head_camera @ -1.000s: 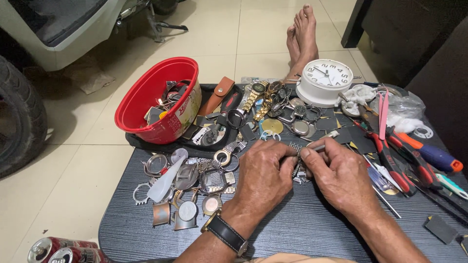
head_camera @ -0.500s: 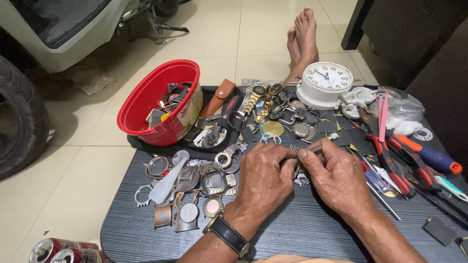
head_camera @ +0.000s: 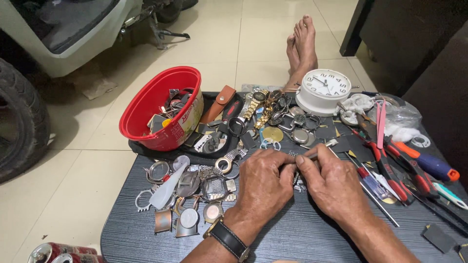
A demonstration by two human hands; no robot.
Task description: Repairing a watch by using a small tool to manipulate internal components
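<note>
- Since a second ago the two hands have hardly shifted; they stay pressed together at the middle of the dark, wood-grained counter [head_camera: 312, 234], the view only a touch lower over it.
- The left hand [head_camera: 265, 182], a black-strapped wristwatch [head_camera: 229, 240] on its wrist, curls its fingers over a small metal watch-band piece [head_camera: 296, 179] that is mostly hidden under the knuckles.
- The right hand [head_camera: 334, 182] pinches a thin, silver metal tool [head_camera: 319, 151] between thumb and forefinger, its tip lying at the left hand's fingertips; whether it touches the piece I cannot tell.
- Both hands are clenched on something, neither lying loose.
- Left of the hands sits a heap of loose steel watch cases and round case backs [head_camera: 195, 192], shiny and scratched, too tangled to count, with one pale plastic handle lying across them.
- One glossy red plastic bowl [head_camera: 151, 109], tilted on a black tray, holds more watch parts.
- One round white alarm clock [head_camera: 323, 90] stands at the far edge, with a cluster of gold and steel bracelet watches [head_camera: 265, 109] just beside it.
- To the right lie red-and-black-handled pliers [head_camera: 390, 163] and one screwdriver with an orange-and-blue handle [head_camera: 431, 165].
- Two bare feet [head_camera: 302, 46] rest on the cream floor tiles beyond the counter.
- Two crushed red drink cans [head_camera: 61, 253] lie at the near left corner.
</note>
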